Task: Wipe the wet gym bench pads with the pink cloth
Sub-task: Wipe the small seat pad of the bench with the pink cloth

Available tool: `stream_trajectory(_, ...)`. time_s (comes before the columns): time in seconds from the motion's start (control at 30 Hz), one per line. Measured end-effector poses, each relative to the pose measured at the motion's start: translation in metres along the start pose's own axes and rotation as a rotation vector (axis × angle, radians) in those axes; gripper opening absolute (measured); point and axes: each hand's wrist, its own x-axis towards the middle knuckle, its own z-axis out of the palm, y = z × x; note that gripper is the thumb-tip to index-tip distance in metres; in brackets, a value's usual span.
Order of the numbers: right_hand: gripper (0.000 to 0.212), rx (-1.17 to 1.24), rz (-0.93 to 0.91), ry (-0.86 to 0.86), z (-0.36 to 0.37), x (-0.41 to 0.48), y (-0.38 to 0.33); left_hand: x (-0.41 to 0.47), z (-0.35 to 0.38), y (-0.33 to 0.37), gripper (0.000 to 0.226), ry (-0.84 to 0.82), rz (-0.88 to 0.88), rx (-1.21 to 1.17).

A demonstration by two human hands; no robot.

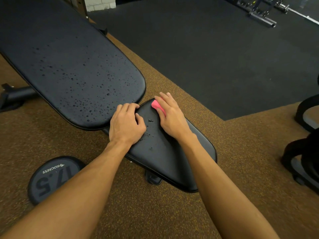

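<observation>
A black gym bench runs from upper left to lower right. Its long back pad [72, 66] is speckled with water drops. The shorter seat pad [165, 156] carries a few drops near its middle. My right hand [170, 116] lies flat with straight fingers on the folded pink cloth [156, 105], pressing it onto the far end of the seat pad. Only the cloth's left edge shows from under my fingers. My left hand [126, 123] rests on the seat pad's left edge beside the gap between the pads, fingers curled over the edge.
A black 17.5 weight plate [51, 176] lies on the brown speckled floor at lower left. The bench frame [15, 97] sticks out at left. Black rubber flooring lies beyond, with a barbell and rack [269, 12] at top right. Dark round equipment [305, 152] stands at right.
</observation>
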Motion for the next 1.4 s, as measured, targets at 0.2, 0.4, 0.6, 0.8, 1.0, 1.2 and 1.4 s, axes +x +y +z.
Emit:
stream_trajectory(0.2, 0.045, -0.042, -0.142, -0.080, -0.022, -0.056, 0.018, -0.001, 0.000, -0.001, 0.032, -0.002, 0.003, -0.001)
stream_trajectory(0.4, 0.046, -0.007, 0.048, 0.015, -0.011, -0.029, 0.007, -0.002, 0.000, -0.001, 0.033, -0.004, 0.001, 0.007)
stream_trajectory(0.6, 0.043, -0.023, -0.182, -0.109, -0.023, -0.054, 0.011, -0.004, 0.000, -0.001, 0.033, 0.003, 0.011, 0.010)
stream_trajectory(0.8, 0.042, -0.009, 0.002, -0.020, -0.005, -0.020, 0.000, -0.004, -0.001, 0.000, 0.034, -0.001, 0.002, 0.009)
stream_trajectory(1.0, 0.042, -0.026, -0.186, -0.144, -0.021, -0.045, 0.008, -0.003, -0.001, 0.000, 0.033, -0.008, -0.002, 0.001)
stream_trajectory(1.2, 0.043, -0.027, -0.012, -0.032, -0.006, -0.016, 0.001, -0.003, -0.003, 0.001, 0.033, -0.011, 0.001, 0.008)
stream_trajectory(1.4, 0.043, -0.034, -0.174, -0.132, -0.016, -0.049, 0.007, -0.003, -0.003, 0.001, 0.032, -0.018, -0.005, 0.011)
